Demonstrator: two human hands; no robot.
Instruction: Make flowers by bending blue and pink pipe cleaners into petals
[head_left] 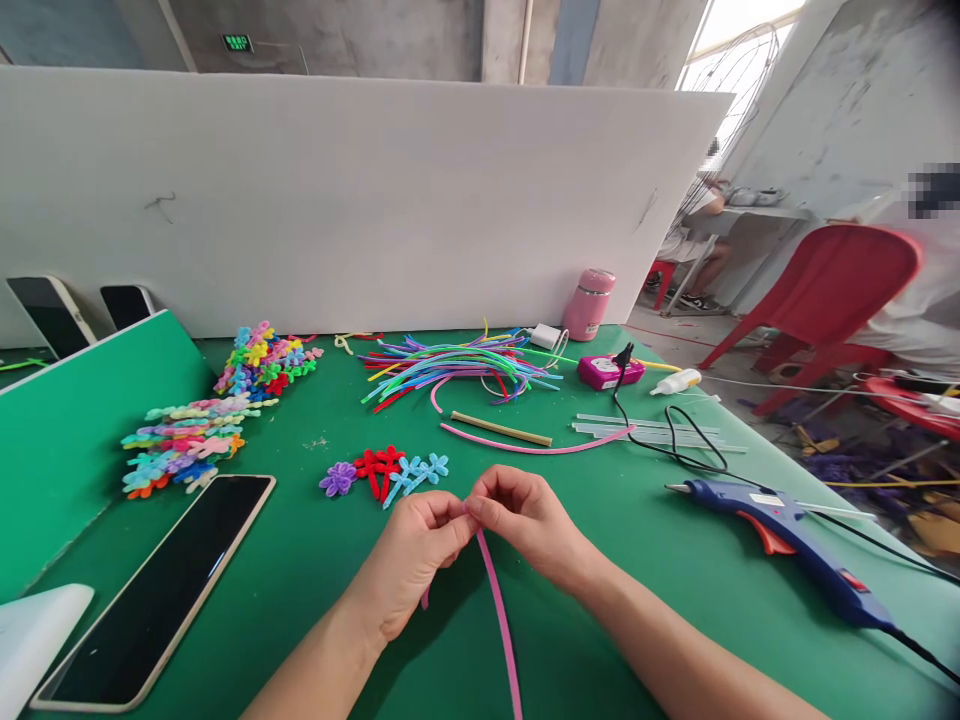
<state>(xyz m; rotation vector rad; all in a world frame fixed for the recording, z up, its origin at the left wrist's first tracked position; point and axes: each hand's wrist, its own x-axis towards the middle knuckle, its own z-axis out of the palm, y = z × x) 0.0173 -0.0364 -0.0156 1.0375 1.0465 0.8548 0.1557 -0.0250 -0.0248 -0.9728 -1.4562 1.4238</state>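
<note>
Both hands meet over the front middle of the green table, pinching one pink pipe cleaner (497,600). My left hand (416,545) is closed on it, and a short pink end pokes out below the palm. Fingertips of my right hand (521,520) are closed on the same pipe cleaner against the left fingers; the spot between them is mostly covered. A long tail hangs toward the front edge. Just beyond the hands lie a purple pipe-cleaner flower (338,479), red shapes (379,470) and light-blue shapes (417,474).
Beyond lie a bundle of coloured pipe cleaners (457,365), a stick (501,428) and clear glue sticks (652,430). A blue glue gun (787,530) with its cord is at right. At left are a phone (157,600) and piled flowers (187,445). A white board (360,200) stands behind.
</note>
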